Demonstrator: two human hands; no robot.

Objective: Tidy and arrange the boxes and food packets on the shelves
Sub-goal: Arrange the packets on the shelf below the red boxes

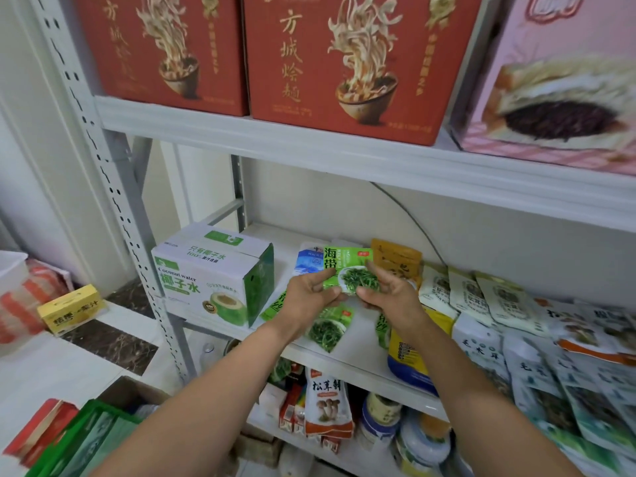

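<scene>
Your left hand point(311, 293) and right hand point(388, 293) meet at the centre of the frame, both pinching one green seaweed packet point(346, 268). The left hand's fingers curl round its lower left corner and the right hand's thumb and fingers clamp its lower right edge. You hold the packet upright and facing you, just above the middle shelf point(365, 323), lifted off the board. Directly beneath your hands a second green packet point(328, 330) of the same print lies flat on that shelf, and more green packet edges show beside each wrist. Behind the held packet, a blue-and-white packet point(309, 259) and a mustard-orange packet point(396, 257) stand near the back wall. Left of your hands, at the shelf's end, sits a white-and-green coconut water box point(210, 277). To the right, a yellow-and-blue bag point(409, 354) overhangs the front lip of the shelf, and beyond it a spread of white packets point(481, 297) overlaps toward the right edge of the frame. On the shelf above, two red noodle boxes point(354, 63) stand side by side, with a pink box point(557, 84) at the upper right. Below, a mushroom pouch point(327, 401) stands among jars. At the far left a small yellow box point(72, 308) rests on a ledge, and a green crate point(86, 438) fills the lower left corner.
</scene>
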